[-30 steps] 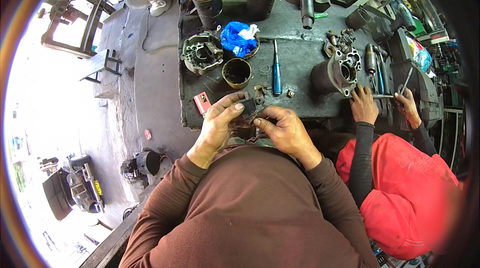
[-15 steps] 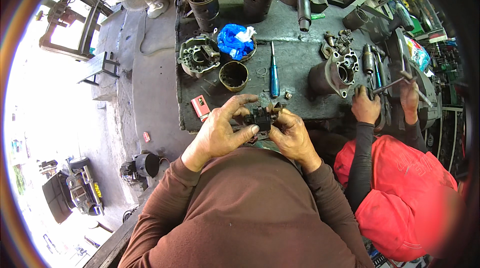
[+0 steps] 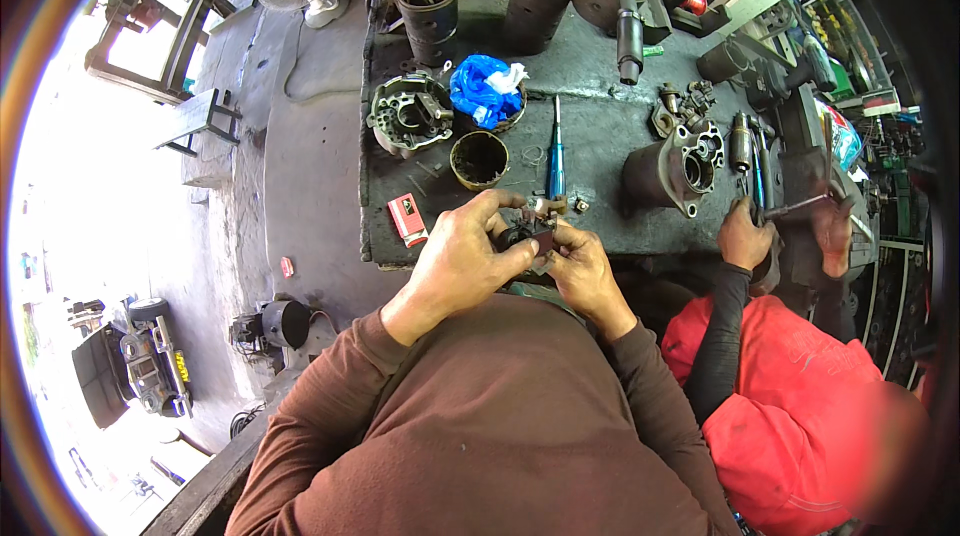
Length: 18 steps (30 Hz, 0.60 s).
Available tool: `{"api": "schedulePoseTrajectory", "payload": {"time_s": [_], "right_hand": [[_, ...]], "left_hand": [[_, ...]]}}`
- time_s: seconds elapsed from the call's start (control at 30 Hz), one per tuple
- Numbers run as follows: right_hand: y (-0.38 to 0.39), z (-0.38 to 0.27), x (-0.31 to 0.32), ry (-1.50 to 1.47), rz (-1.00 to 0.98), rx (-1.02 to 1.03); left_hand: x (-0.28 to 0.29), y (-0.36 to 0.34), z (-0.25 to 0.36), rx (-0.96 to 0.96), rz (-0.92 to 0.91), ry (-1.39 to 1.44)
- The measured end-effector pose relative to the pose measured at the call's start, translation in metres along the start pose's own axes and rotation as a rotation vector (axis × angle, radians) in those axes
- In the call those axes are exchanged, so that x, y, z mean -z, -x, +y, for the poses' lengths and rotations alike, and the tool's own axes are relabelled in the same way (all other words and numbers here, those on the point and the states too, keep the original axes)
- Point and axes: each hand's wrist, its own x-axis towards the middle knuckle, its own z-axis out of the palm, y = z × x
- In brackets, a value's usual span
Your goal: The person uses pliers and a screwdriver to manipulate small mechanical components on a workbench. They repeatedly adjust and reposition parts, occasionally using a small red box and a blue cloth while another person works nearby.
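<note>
Both of my hands meet at the near edge of the workbench (image 3: 590,106), around a small black part with metal tabs (image 3: 530,232); its exact kind I cannot make out. My left hand (image 3: 460,258) grips its left side, thumb in front and index finger arched over the top. On the other side, the fingertips of my right hand (image 3: 584,271) pinch it, hiding some of it. Just beyond lie a blue-handled screwdriver (image 3: 557,164) and a small metal nut or fitting (image 3: 581,206). A red and white box (image 3: 407,220) rests left of my hands.
A grimy tin (image 3: 479,159), a metal housing (image 3: 410,114) and a blue plastic bag (image 3: 485,91) stand at the bench's left. Right of centre sits a cylindrical motor housing (image 3: 668,176). Close on my right, a co-worker in red (image 3: 790,396) handles a hammer-like tool (image 3: 800,207).
The black part has turned in my hands, and my right fingers have closed in toward the left ones. The co-worker's hands and tool have shifted slightly. The whole view has moved a little.
</note>
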Motion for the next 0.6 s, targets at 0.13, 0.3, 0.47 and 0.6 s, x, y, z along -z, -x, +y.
{"api": "schedulePoseTrajectory", "payload": {"time_s": [0.13, 0.3, 0.47, 0.6], "right_hand": [[-0.012, 0.015, 0.002, -0.116, 0.027, 0.003], [-0.017, 0.024, 0.004, -0.363, 0.023, -0.083], [-0.022, 0.025, 0.005, -0.445, 0.039, -0.11], [-0.024, 0.022, 0.006, -0.49, 0.089, -0.156]], "left_hand": [[-0.002, -0.01, 0.01, 0.092, 0.028, -0.015], [-0.001, -0.027, 0.006, 0.191, 0.01, 0.143], [-0.008, -0.041, -0.007, 0.224, 0.003, 0.311], [-0.015, -0.05, -0.01, 0.265, -0.011, 0.377]]}}
